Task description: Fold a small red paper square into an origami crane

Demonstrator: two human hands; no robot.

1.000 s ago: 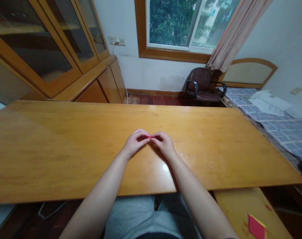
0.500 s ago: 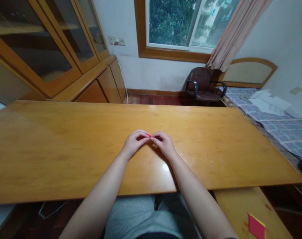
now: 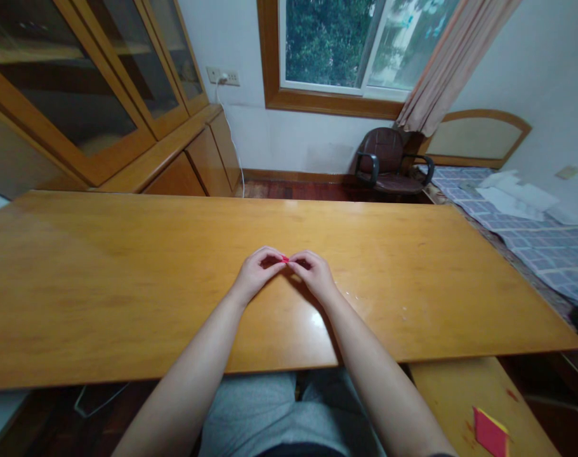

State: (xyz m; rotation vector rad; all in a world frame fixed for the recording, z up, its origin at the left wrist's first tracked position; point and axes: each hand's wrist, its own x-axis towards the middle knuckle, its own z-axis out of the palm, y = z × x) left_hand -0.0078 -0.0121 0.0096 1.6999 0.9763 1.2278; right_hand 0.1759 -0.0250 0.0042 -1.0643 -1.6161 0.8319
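Observation:
Between my fingertips is a small red piece (image 3: 285,259), mostly covered by the fingers, so its exact kind does not show. My left hand (image 3: 260,268) pinches it from the left with thumb and fingers. From the other side, my right hand (image 3: 314,270) pinches it too, and the two sets of fingertips nearly meet. Both hands are over the middle of the wooden table (image 3: 127,285), close to its surface.
A red and yellow flat piece (image 3: 491,433) lies on a lower wooden surface (image 3: 450,393) at bottom right. Small whitish specks (image 3: 353,296) dot the table right of my hands. Beyond the table stand a chair (image 3: 386,155), a glass-door cabinet (image 3: 141,127) and a bed (image 3: 545,247).
The fingertips have shifted very slightly, and a little more of the red piece shows between them. Otherwise both hands keep the same place and pinch.

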